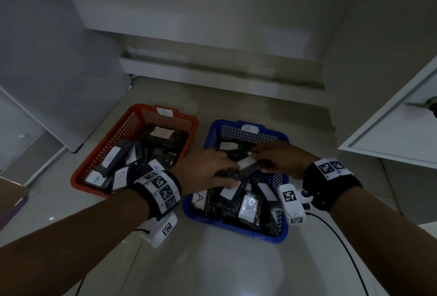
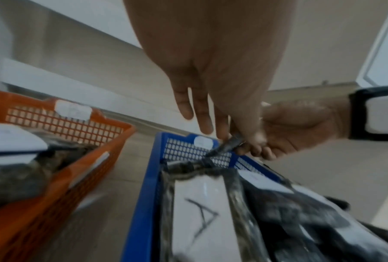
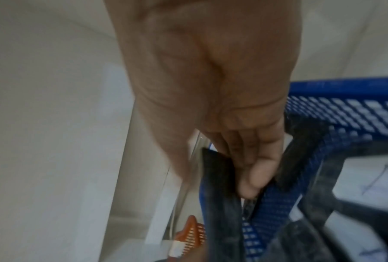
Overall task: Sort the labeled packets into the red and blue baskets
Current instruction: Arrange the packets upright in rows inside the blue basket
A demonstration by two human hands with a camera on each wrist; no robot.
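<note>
Blue and red carry most of our reading of progress. We see the red plastic mesh basket (image 1: 113,153) already holding a loose heap of dark packets, several with white labels marked "B", and the blue plastic mesh basket (image 1: 282,184) beside it, apart by a strip of pale tiled floor (image 1: 212,260), just as full, with labels marked "A". No packets lie on the floor between or around the baskets, so we judge the sorting nearly done; the one thing left, as far as we can see, is the packet in hand.

That dark flat plastic packet with a white label (image 1: 249,165) hangs above the middle of the blue basket, held edge-on and tilted. Our left hand (image 1: 205,170) pinches one end between thumb and fingertip, the other fingers straight, as the left wrist view shows. Our right hand (image 1: 281,156) has its fingers curled round the other end. The mark on its label is too small and blurred to read, so we cannot say which basket it belongs to.

The packet looks thin, limp and glossy, with a dark mottled filling and a clear sealed edge; we judge it light and likely to flop when held by one end.
</note>
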